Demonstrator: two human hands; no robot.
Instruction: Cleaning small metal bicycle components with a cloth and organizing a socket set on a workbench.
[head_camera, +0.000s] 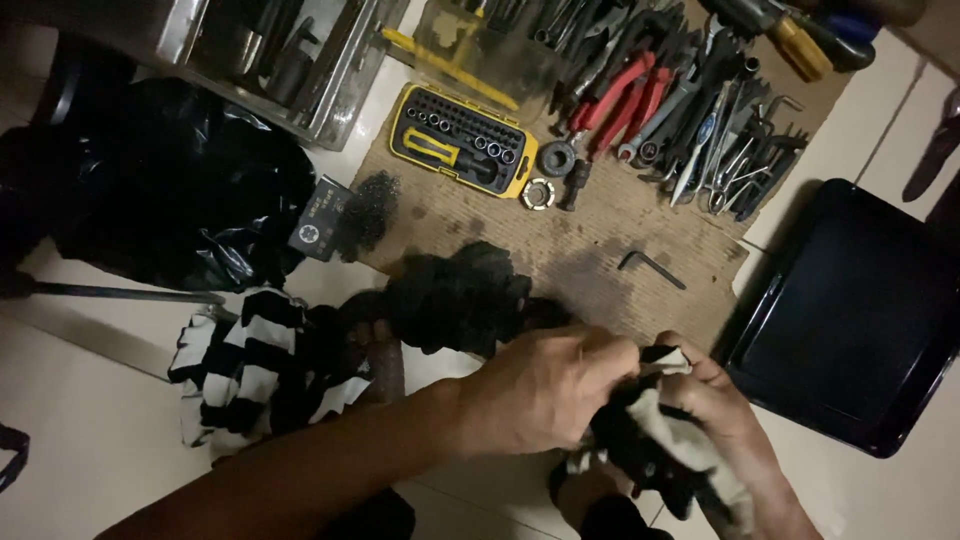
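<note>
- The left hand (545, 390) is closed, fingers pinching the top edge of a black-and-white striped fabric glove (655, 445).
- The right hand (715, 400) sits partly inside or under that glove; whether it is open or clenched cannot be told, since cloth covers the fingers.
- The glove is held low in the view, just in front of the stained brown cardboard sheet (600, 250) on the pale tiled floor (90, 440).
- A second black-and-white striped glove (250, 365) lies on the floor to the left, beside a crumpled black cloth (460, 295).
- Judged from the grip, the step in hand is drawing the glove over the right hand; the next move calls for a firm pull on the cuff while the right fingers find their sleeves.
- Further off lie a yellow-and-black socket bit case (462, 140), red-handled pliers (625, 95), a black hex key (650, 268), a dark rectangular tray (850, 310) and a black plastic bag (170, 190).
</note>
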